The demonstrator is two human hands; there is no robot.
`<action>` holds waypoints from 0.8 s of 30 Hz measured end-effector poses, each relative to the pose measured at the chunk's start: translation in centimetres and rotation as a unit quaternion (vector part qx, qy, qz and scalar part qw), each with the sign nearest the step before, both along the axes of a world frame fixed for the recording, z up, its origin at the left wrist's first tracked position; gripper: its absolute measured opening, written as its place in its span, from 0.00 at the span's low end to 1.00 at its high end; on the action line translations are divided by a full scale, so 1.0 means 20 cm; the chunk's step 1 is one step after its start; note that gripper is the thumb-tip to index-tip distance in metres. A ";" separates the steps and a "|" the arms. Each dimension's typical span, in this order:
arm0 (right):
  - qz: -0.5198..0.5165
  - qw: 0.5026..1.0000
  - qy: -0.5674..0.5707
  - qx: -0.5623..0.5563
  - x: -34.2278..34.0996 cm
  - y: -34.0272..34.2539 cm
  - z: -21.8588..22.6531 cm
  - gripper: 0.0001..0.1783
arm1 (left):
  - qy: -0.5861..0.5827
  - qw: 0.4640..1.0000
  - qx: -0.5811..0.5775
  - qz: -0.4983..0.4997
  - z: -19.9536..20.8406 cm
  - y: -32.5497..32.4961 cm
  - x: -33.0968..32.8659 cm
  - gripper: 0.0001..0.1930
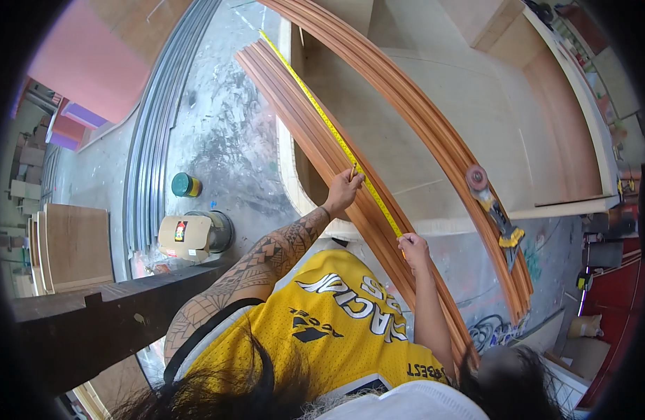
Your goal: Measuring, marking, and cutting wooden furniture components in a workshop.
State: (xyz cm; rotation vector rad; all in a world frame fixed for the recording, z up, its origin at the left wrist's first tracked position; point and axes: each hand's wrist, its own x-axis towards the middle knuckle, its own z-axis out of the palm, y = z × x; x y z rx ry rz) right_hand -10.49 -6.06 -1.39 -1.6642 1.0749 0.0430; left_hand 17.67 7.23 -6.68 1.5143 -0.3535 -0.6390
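Observation:
A bundle of long reddish-brown wooden mouldings (301,129) runs slantwise from the far middle down past my right side. Along its top lies the extended yellow blade of a tape measure (315,105), its far tip at the mouldings' far end. My left hand (343,192) is closed on a short thin pencil (352,170), with its fingers against the tape's edge. Nearer to me, my right hand (413,250) is closed round the near end of the tape measure; the case is mostly hidden in the fist.
A second moulding bundle (420,105) lies to the right, with an angle grinder (501,213) on it. Both rest across a large pale wooden frame (571,210). At left are grey metal channels (149,140), a green tin (186,185), a bucket (221,231) and a dark beam (126,301).

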 end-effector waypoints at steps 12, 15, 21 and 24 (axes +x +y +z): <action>0.011 0.986 0.087 -0.144 -0.01 -0.06 -0.14 0.15 | -0.064 0.984 0.113 0.122 0.09 -0.11 0.63 0.15; -0.007 0.979 0.097 -0.177 -0.13 -0.03 -0.08 0.14 | -0.068 0.979 0.174 0.079 0.06 -0.12 0.67 0.14; -0.019 0.968 0.118 -0.221 -0.29 0.00 -0.10 0.14 | -0.074 0.982 0.160 0.070 -0.08 -0.14 0.59 0.12; -0.019 0.966 0.111 -0.234 -0.33 0.02 -0.12 0.14 | -0.036 0.986 0.153 0.051 -0.11 -0.16 0.55 0.13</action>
